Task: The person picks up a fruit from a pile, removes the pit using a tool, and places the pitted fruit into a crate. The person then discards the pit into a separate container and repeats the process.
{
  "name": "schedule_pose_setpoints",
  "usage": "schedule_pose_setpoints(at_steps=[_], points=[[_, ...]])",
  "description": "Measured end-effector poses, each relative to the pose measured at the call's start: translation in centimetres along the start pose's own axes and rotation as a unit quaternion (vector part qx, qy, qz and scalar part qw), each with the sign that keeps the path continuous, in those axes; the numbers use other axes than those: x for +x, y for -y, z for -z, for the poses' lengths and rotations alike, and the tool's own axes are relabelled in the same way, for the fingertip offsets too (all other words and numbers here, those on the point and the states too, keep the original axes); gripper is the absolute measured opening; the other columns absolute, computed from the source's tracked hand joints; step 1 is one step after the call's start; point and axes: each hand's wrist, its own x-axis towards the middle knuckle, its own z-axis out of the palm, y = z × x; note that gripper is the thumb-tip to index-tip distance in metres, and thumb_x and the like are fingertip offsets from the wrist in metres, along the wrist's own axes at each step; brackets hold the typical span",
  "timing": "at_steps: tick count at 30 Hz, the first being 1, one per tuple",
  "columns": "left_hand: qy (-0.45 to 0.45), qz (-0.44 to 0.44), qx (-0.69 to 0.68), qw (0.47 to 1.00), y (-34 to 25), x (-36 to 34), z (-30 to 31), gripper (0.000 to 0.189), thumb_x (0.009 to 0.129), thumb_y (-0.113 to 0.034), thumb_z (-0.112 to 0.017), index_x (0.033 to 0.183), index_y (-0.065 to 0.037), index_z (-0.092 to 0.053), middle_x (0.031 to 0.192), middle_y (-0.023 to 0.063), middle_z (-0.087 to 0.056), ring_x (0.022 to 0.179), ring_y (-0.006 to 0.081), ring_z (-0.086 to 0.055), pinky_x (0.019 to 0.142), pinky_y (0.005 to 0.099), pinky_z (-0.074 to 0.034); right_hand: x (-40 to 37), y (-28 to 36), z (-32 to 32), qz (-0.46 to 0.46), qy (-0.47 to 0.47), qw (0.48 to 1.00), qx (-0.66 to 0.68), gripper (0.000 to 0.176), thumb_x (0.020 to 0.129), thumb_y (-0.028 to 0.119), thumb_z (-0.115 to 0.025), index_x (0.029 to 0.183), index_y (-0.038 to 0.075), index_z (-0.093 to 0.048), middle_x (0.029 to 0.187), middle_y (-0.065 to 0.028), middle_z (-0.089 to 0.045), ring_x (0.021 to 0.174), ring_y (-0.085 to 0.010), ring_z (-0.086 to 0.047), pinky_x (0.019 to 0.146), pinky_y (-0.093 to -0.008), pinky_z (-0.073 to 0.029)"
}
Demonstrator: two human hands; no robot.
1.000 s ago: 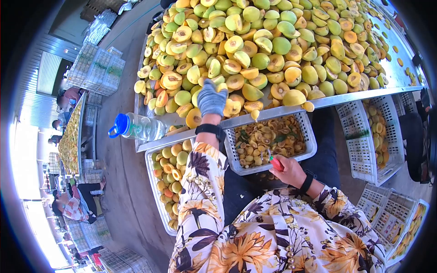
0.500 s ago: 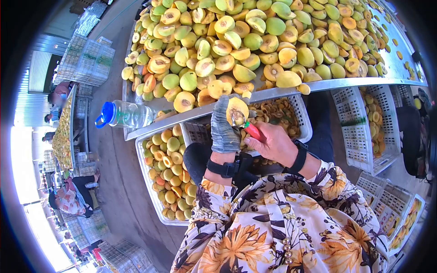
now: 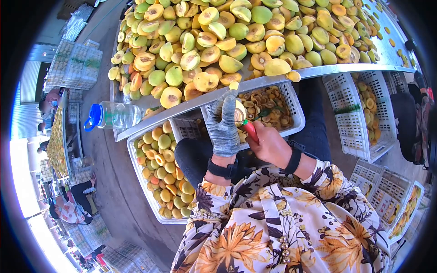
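My left hand (image 3: 223,125), in a grey knit glove, holds a halved yellow fruit (image 3: 239,112) between thumb and fingers, just below the metal table edge. My right hand (image 3: 271,144), bare, is wrapped round the red handle of a small tool (image 3: 250,131). The tool's tip meets the fruit; its exact shape is partly hidden. Above both hands, many halved fruits (image 3: 210,54) lie heaped on the metal table (image 3: 318,72). Beneath them is a white crate (image 3: 298,119) with cut fruit pieces.
A clear bottle with a blue cap (image 3: 119,115) stands at the table's left corner. Below it is a white crate of fruit (image 3: 136,175). More crates (image 3: 348,123) stand at the right. Other people (image 3: 73,204) sit at another table far left.
The fruit half has turned and sits lower between my left fingers, which have spread more upright. The tool remains in my right hand. The whole view has shifted slightly.
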Motion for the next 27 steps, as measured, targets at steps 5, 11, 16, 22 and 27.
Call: schedule_pose_setpoints(at_steps=[5, 11, 16, 22, 27], points=[[0.032, 0.167, -0.043, 0.985, -1.9, 0.3, 0.3, 0.030, 0.078, -0.015, -0.065, 0.100, -0.002, -0.051, 0.083, 0.0108, -0.064, 0.064, 0.0167, -0.061, 0.056, 0.0257, -0.051, -0.5, -0.8, -0.4, 0.012, 0.046, 0.999, 0.025, 0.017, 0.071, 0.005, -0.055, 0.085, -0.001, -0.047, 0.063, -0.0233, -0.052, 0.062, -0.0405, -0.054, 0.053, -0.0403, -0.041], [0.097, 0.242, 0.010, 0.965, -2.2, 1.5, 1.7, 0.029, 0.077, -0.013, -0.065, 0.100, -0.001, -0.051, 0.077, 0.0113, -0.064, 0.064, 0.0177, -0.061, 0.056, 0.0258, -0.052, 0.3, -0.9, 0.4, 0.029, 0.122, 0.992, -0.035, 0.023, 0.068, 0.002, -0.054, 0.089, -0.001, -0.047, 0.063, -0.0228, -0.053, 0.062, -0.0395, -0.055, 0.054, -0.0408, -0.043], [-0.001, 0.158, -0.045, 0.986, -0.9, 0.6, 0.8, 0.032, 0.084, -0.029, -0.056, 0.099, -0.001, -0.057, 0.085, 0.0112, -0.063, 0.069, 0.0198, -0.061, 0.061, 0.0305, -0.053, 0.3, -0.2, -0.2, 0.053, 0.040, 0.997, 0.027, 0.022, 0.071, 0.003, -0.054, 0.091, -0.002, -0.047, 0.062, -0.0230, -0.052, 0.061, -0.0398, -0.055, 0.052, -0.0400, -0.042], [-0.023, 0.103, -0.113, 0.988, -0.3, 0.1, -0.2, 0.025, 0.084, -0.022, -0.059, 0.100, -0.007, -0.046, 0.084, 0.0073, -0.061, 0.072, 0.0152, -0.059, 0.059, 0.0258, -0.052, -0.1, 0.7, -0.8, -0.008, -0.027, 0.998, 0.049, 0.017, 0.073, 0.003, -0.055, 0.088, -0.001, -0.048, 0.061, -0.0235, -0.051, 0.059, -0.0407, -0.054, 0.051, -0.0400, -0.041], [0.002, 0.071, -0.016, 0.997, -1.3, -0.1, 0.0, 0.027, 0.085, -0.026, -0.057, 0.095, -0.002, -0.054, 0.082, 0.0082, -0.062, 0.069, 0.0160, -0.060, 0.058, 0.0259, -0.051, -0.6, 0.2, -1.3, -0.034, 0.006, 0.998, 0.044, 0.015, 0.071, 0.002, -0.054, 0.084, -0.001, -0.048, 0.060, -0.0232, -0.051, 0.059, -0.0407, -0.053, 0.051, -0.0398, -0.041]])
